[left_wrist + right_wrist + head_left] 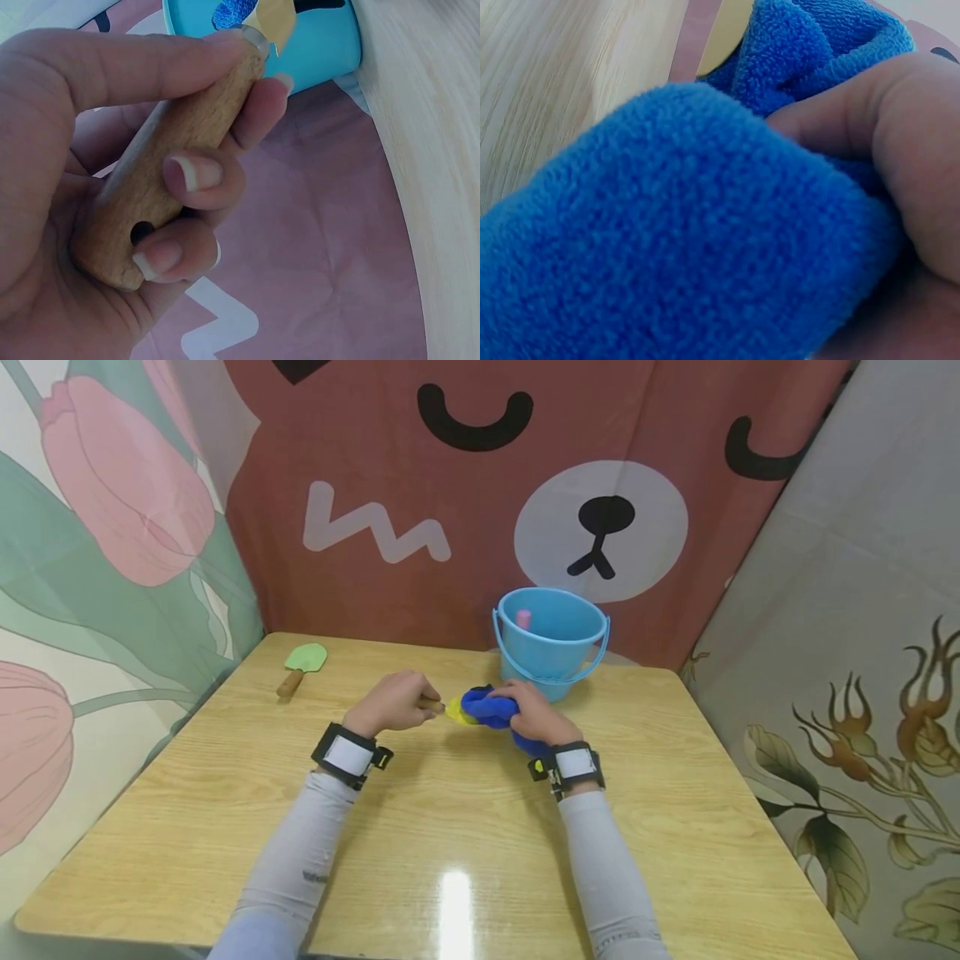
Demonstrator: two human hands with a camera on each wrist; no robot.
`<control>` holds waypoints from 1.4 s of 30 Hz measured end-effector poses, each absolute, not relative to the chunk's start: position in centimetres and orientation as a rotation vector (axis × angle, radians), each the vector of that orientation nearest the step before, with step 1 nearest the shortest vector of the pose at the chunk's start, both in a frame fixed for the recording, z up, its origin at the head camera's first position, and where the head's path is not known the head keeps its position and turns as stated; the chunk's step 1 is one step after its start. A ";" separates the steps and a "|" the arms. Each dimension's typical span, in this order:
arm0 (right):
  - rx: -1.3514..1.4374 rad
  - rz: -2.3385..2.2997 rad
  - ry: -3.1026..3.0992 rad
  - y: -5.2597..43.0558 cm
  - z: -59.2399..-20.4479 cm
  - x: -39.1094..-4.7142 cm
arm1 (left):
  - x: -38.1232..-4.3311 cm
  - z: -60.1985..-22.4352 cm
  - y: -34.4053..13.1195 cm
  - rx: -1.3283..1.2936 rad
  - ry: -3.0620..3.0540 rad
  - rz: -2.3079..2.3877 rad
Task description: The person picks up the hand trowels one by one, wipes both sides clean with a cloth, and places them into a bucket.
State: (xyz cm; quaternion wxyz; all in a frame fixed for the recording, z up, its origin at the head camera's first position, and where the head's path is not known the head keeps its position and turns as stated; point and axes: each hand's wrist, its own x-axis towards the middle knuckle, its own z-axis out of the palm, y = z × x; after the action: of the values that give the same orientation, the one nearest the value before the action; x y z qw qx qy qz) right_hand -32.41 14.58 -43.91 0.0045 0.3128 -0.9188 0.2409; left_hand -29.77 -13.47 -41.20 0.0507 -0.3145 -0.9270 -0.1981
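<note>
Over the middle of the table, my left hand point(396, 702) grips the wooden handle point(165, 150) of a small trowel. Its yellow blade point(456, 712) points right, and much of it is hidden behind a blue cloth point(487, 710). My right hand point(542, 714) holds that fluffy cloth bunched against the blade, with the thumb side pressed into the folds. In the right wrist view the cloth point(667, 225) hangs in front of the palm and hides most fingers. A strip of yellow blade point(727, 37) shows beyond it.
Just behind my right hand stands a light blue bucket point(551, 664) with its handle down in front. A pink object point(523, 619) shows inside it. At the back left lies a green trowel point(306, 657) with a wooden handle. Printed curtains point(375, 593) border the table.
</note>
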 end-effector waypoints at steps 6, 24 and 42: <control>0.973 0.771 -2.882 14.9 -43.8 -32.4 | -29.7 -41.1 -13.6 -0.958 -2.806 -0.605; 0.895 0.950 -2.860 17.4 -43.9 -33.4 | -29.6 -41.0 -13.6 -0.902 -2.834 -0.694; 0.912 1.015 -2.596 16.5 -42.5 -32.9 | -29.7 -41.0 -13.7 -0.896 -2.830 -0.722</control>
State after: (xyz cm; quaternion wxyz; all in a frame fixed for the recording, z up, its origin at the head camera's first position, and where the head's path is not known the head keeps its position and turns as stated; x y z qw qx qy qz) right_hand -32.88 16.49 -42.48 0.1040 0.3094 -0.8803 0.3443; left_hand -29.72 -13.67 -40.96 0.0431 -0.2930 -0.9255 -0.2360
